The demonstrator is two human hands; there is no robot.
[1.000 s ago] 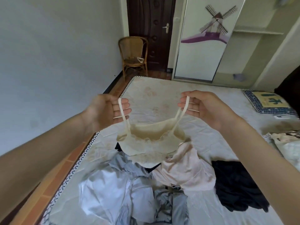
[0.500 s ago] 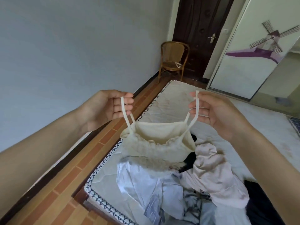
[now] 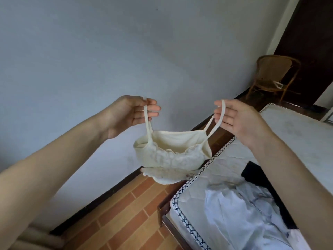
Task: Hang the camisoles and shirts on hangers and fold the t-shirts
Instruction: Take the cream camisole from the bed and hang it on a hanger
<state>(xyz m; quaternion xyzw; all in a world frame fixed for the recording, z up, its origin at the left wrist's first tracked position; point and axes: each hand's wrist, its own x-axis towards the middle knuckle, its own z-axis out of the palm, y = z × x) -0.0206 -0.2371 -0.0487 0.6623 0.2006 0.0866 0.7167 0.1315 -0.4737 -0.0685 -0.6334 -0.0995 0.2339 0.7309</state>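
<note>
Bed (image 3: 297,134) edge-cropped (cream camisole (image 3: 173,156) between hands)

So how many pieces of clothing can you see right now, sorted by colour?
Cream: 1, the lace-trimmed cream camisole, a strap held by the left hand and the right hand.
Pale blue-white: 1, the crumpled shirt on the mattress.
Black: 1, the dark garment.
Total: 3.

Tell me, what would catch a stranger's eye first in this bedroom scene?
First, the cream lace-trimmed camisole dangling mid-frame in the air, one thin strap pinched by the left hand and the other by the right hand. Below to the right, a pale crumpled shirt lies on the mattress. Far back on the right, a wicker chair stands by a dark door.
</note>
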